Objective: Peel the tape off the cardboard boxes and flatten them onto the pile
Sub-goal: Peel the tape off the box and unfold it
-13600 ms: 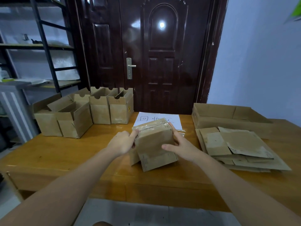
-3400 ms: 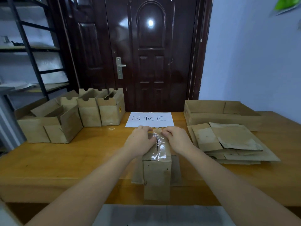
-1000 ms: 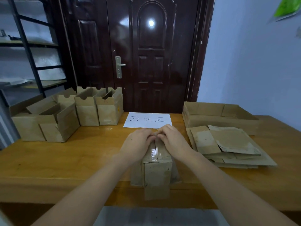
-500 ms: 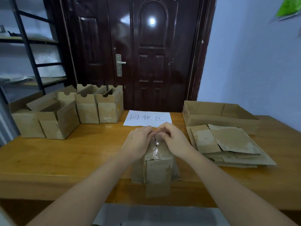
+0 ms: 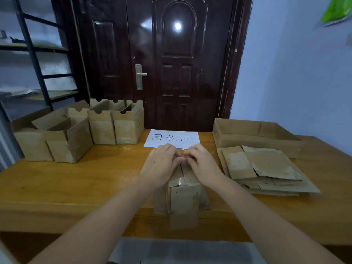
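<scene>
Cardboard in hand: one small box [image 5: 183, 189] stands near the front edge of the tabletop [image 5: 76, 180]; a loose flap hangs over that edge; clear tape [image 5: 181, 181] still shines along its top seam, so I'd say this one is only partly peeled
Left hand: the left hand [image 5: 162, 166] lies curled over the far top of the box, fingertips bent in at the seam, seemingly pinching the tape end; the pinch itself is hidden
Right hand: the right hand [image 5: 202, 164] mirrors it, fingers curled at the same spot, touching the left
Done so far: a pile of flattened boxes [image 5: 266, 170] lies to the right, just in front of a shallow cardboard tray [image 5: 253, 136]
Left to do: a cluster of upright open boxes [image 5: 82, 130] waits at the far left; by my reckoning well under half is finished
Sign: a white paper sheet [image 5: 172, 138] with handwriting lies just beyond the hands
</scene>
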